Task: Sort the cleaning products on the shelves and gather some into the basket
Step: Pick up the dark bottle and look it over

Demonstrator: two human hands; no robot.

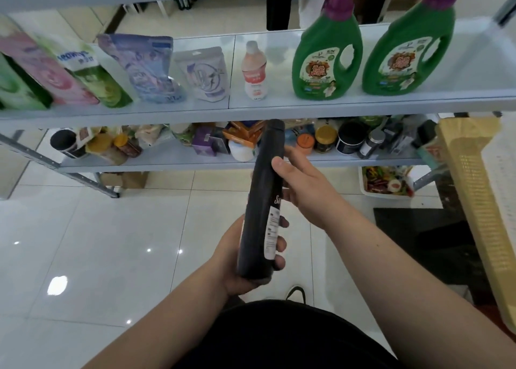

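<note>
Item under inspection: a tall, slim black plastic bottle (264, 201), held in the air in front of you, below the edge of the pale grey metal shelf (279, 109), base towards your body and cap pointing up at the lower tier. Your left hand (237, 262) grips the base end with its fingers curled round the body. Your right hand (304, 190) is at mid-length with the thumb (277, 164) laid on the near face and the fingers running fairly straight beside and behind the bottle, so I cannot tell whether they clasp it. Handling, as a judgement: the body looks rigid with a smooth matt wall, likely moderately heavy if full and somewhat slippery. It is long enough to swing from one end, so take it around the middle or keep the base hold (not the cap). It does not look fragile. Writing: white script beginning with "S" is cut off by the bottle's curve, and the white label strip (272, 234) carries print too small to read. Two green handled detergent jugs with purple caps (326, 58) stand on the upper tier, their labels illegible. The yellow woven plastic basket (472, 201) sits well to your right.
</note>
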